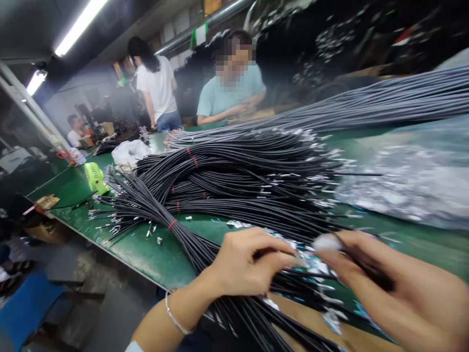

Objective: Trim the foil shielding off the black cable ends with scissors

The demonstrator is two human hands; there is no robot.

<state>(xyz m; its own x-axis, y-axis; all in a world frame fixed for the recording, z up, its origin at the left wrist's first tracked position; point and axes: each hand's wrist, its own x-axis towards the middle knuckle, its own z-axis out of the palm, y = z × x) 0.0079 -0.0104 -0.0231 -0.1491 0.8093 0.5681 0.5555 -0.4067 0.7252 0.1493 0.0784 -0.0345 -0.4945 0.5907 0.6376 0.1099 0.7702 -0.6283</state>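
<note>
My left hand (246,261), with a white band at its wrist, is closed in a pinch above the near black cables (198,249). Whatever lies between its fingertips is too small and blurred to name. My right hand (399,288) is smeared by motion, its thumb and forefinger closed around a small white piece (327,243). The two sets of fingertips almost meet over scattered foil and blue scraps (318,266). Under my left forearm runs a black cable bundle tied with a red band (172,224); its far ends fan out with pale tips.
More black cable bundles (234,161) lie across the green table (164,264). Long grey cables (351,105) stretch behind them, and a clear plastic bag (414,181) rests at right. A green fan (95,178) stands at left. Across the table sits a person (230,93); another stands behind.
</note>
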